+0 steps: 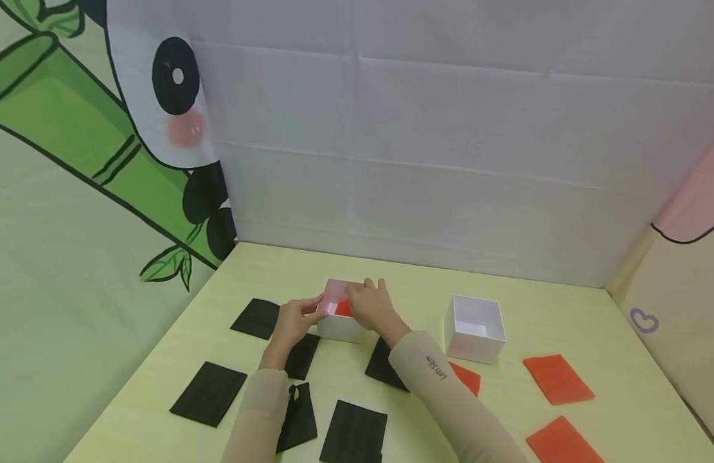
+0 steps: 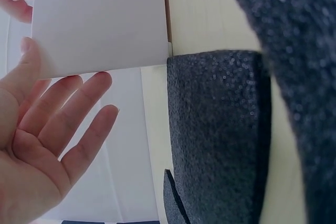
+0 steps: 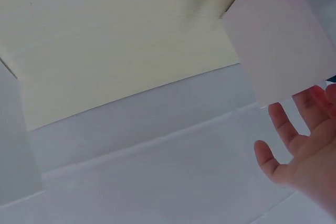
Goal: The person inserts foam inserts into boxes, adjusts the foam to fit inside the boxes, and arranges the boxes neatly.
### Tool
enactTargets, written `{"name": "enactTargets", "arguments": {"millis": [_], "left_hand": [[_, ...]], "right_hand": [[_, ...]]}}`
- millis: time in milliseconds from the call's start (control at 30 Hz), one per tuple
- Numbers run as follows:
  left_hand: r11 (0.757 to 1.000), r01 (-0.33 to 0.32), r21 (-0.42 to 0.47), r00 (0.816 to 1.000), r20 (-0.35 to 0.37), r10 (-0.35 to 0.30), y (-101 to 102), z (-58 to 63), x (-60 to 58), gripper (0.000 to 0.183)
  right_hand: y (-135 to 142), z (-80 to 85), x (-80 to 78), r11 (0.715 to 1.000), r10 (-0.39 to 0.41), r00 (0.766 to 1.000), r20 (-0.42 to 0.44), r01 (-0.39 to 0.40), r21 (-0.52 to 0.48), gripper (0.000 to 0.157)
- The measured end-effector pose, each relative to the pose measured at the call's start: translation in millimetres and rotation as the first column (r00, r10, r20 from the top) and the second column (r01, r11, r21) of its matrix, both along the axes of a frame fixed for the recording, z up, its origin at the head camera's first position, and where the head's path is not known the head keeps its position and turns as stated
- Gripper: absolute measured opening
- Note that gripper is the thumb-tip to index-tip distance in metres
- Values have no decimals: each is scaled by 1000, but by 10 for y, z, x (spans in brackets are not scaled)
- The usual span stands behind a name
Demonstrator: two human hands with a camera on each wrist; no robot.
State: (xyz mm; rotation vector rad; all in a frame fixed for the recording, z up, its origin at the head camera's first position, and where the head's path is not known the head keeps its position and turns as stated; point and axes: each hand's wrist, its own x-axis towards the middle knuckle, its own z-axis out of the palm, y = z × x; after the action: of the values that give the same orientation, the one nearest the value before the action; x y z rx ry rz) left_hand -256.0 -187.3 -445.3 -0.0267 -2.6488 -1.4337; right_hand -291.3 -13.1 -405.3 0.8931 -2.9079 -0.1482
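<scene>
My left hand [image 1: 295, 325] grips a white open-topped box [image 1: 340, 329] at its left side. In the left wrist view the thumb of my left hand [image 2: 47, 145] lies along one edge of the box, with fingertips at the wall. My right hand [image 1: 373, 307] reaches over the box's right rim and pinches a red foam square [image 1: 343, 308] partly inside it. In the right wrist view, red shows between the fingers of my right hand [image 3: 310, 140], close to the box wall [image 3: 283, 40]. The foam's far part is hidden by the hand.
A second white box [image 1: 475, 328] stands to the right. Black foam squares lie left and front, including one at far left [image 1: 209, 393] and one in front [image 1: 354, 432]. Red foam squares [image 1: 559, 379] lie at right; one [image 1: 465, 378] is partly under my right sleeve.
</scene>
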Motion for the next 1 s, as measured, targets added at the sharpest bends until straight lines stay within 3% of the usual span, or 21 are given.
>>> {"name": "enactTargets", "arguments": {"millis": [300, 467, 633, 800, 1000], "left_hand": [[999, 23, 27, 1000, -8, -23, 37, -6, 9, 45], [1000, 14, 11, 1000, -18, -14, 43, 3, 2, 45], [1000, 17, -3, 1000, -14, -17, 36, 2, -22, 46], [1000, 26, 4, 1000, -13, -26, 21, -4, -25, 45], [1000, 13, 4, 1000, -8, -13, 2, -16, -7, 46]], "right_hand": [[40, -80, 12, 1000, -26, 989, 149, 27, -6, 36], [90, -101, -1, 989, 16, 983, 182, 11, -146, 36], [152, -79, -15, 938, 108, 976, 189, -38, -343, 36], [218, -61, 8, 894, 199, 969, 150, -117, -432, 34], [339, -55, 75, 789, 295, 953, 68, -203, -580, 39]]}}
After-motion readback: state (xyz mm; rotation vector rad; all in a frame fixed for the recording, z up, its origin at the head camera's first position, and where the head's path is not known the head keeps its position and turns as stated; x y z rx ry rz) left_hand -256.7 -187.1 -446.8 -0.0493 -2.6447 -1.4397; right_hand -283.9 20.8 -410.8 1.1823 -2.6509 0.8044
